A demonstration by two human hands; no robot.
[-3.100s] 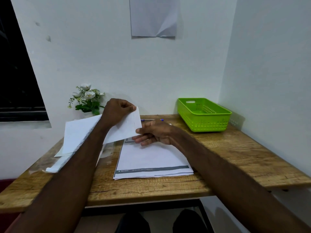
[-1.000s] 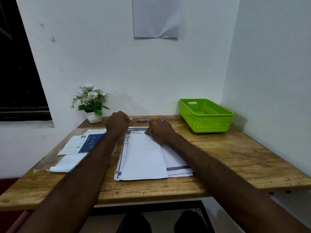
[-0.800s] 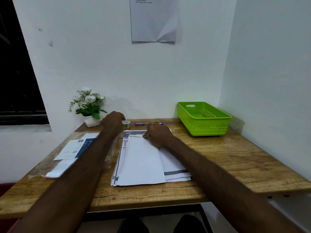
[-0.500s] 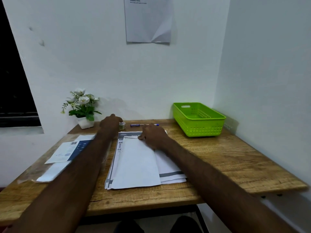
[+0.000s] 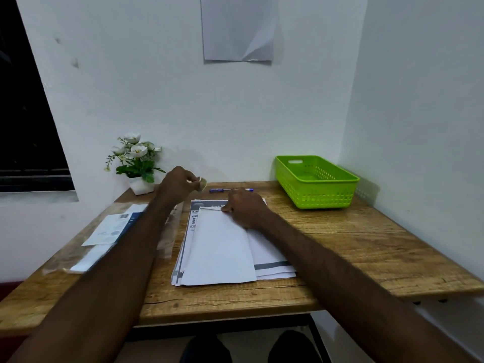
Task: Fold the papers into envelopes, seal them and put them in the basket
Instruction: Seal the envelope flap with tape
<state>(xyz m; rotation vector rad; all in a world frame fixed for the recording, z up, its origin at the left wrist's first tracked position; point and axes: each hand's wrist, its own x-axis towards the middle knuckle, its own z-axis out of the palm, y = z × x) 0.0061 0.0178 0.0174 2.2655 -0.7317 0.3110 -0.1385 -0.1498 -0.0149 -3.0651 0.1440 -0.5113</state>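
Note:
A folded white paper point(image 5: 220, 247) lies on top of a stack of printed sheets point(image 5: 272, 265) in the middle of the wooden table point(image 5: 366, 244). My right hand point(image 5: 246, 208) presses its fingertips on the folded paper's far edge. Just above the table's far side, my left hand point(image 5: 178, 186) pinches a small roll of tape point(image 5: 202, 183) in its fingertips. The green basket point(image 5: 314, 182) stands at the back right and looks empty.
A blue pen point(image 5: 230, 190) lies behind the stack. A small pot of white flowers point(image 5: 136, 163) stands at the back left. More papers under clear plastic point(image 5: 110, 229) lie on the left. Walls close off the back and right.
The folded paper was laid flat on the stack. My left hand reached to the tape roll by the pen and has lifted it off the table. My right hand stays on the paper.

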